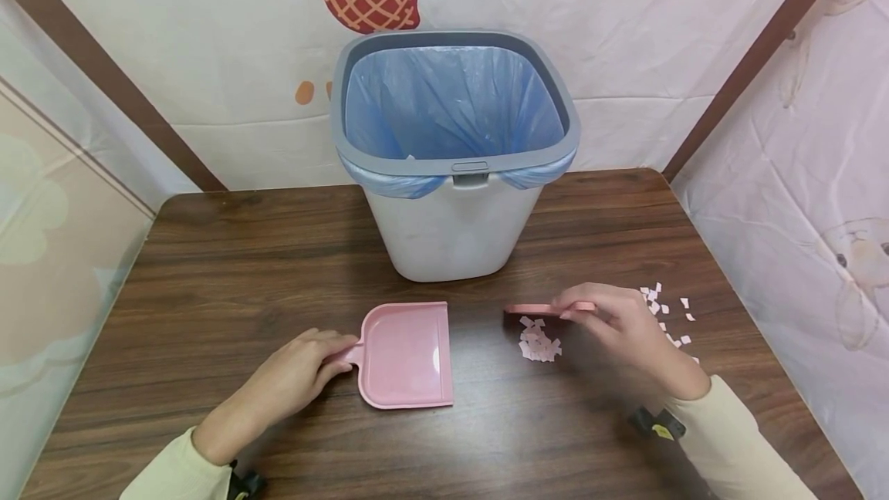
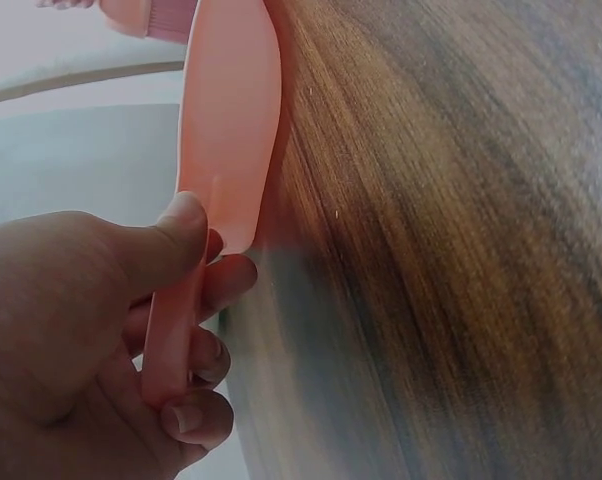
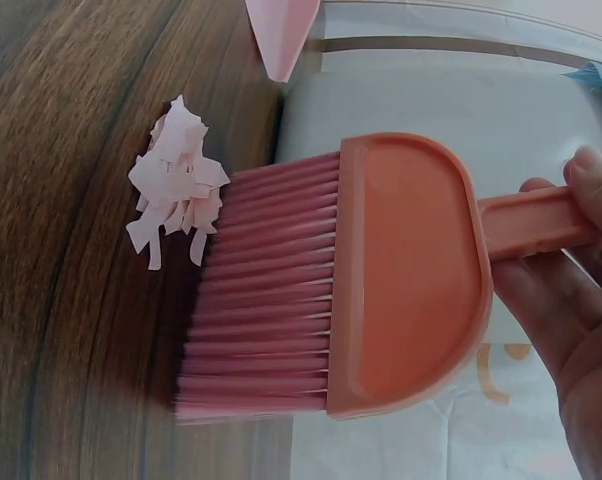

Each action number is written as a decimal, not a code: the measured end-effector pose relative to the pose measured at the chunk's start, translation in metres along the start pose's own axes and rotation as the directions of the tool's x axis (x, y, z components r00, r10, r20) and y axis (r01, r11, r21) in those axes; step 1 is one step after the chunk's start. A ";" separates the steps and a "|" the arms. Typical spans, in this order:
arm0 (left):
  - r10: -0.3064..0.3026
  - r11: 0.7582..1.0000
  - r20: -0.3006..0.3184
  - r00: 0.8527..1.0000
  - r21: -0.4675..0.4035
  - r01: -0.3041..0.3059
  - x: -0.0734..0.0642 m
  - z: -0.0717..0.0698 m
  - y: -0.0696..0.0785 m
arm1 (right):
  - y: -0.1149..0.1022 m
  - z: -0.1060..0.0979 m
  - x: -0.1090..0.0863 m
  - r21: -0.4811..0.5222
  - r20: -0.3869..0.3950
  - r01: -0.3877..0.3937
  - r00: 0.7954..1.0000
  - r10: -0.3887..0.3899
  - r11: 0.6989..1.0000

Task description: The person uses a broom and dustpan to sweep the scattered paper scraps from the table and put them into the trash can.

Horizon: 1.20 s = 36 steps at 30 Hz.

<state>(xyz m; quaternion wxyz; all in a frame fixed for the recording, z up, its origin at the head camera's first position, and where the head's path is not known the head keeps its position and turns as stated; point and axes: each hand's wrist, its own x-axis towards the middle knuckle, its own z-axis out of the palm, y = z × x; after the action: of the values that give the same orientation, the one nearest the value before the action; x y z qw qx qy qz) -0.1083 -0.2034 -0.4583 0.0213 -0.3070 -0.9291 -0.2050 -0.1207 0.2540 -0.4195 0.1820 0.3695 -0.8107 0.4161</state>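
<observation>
My left hand (image 1: 305,369) grips the short handle of a pink dustpan (image 1: 406,357), which lies near the table's middle with its straight lip facing right. In the left wrist view, thumb and fingers wrap the dustpan's handle (image 2: 176,330). My right hand (image 1: 618,322) holds a small pink brush (image 3: 411,270) by its handle, bristles pointing down. A little heap of pale paper scraps (image 1: 538,342) sits just on the near side of the brush, right of the dustpan. The right wrist view shows the bristles (image 3: 266,290) right at the edge of this heap.
A light grey trash bin (image 1: 451,230) lined with a blue bag (image 1: 451,99) stands at the back of the wooden table (image 1: 243,253). More paper scraps (image 1: 653,299) lie scattered at the right, beyond my right hand. Printed cloth (image 1: 243,60) hangs behind and along both sides.
</observation>
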 end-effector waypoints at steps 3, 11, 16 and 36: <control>0.002 1.000 0.002 1.000 0.004 -0.002 0.000 -0.001 0.000 | -0.001 -0.001 -0.001 0.005 -0.002 0.012 1.000 -0.012 1.000; 0.028 0.999 0.001 1.000 0.015 -0.028 0.002 -0.001 0.000 | -0.015 -0.002 0.000 -0.106 -0.181 -0.088 0.981 0.068 0.990; 0.038 0.999 -0.001 0.999 0.037 -0.038 0.004 -0.001 0.003 | -0.023 0.002 -0.001 -0.243 -0.371 -0.226 0.920 0.125 0.943; 0.096 0.976 -0.058 0.994 0.203 -0.083 0.003 -0.002 0.016 | -0.031 0.022 -0.005 -0.394 -0.390 -0.318 0.907 0.157 0.862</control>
<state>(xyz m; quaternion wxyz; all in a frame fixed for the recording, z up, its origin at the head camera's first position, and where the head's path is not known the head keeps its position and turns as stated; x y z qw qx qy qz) -0.1015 -0.1906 -0.4498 0.0924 -0.3379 -0.9290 -0.1196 -0.0940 0.2266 -0.4187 0.3475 0.1344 -0.8797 0.2955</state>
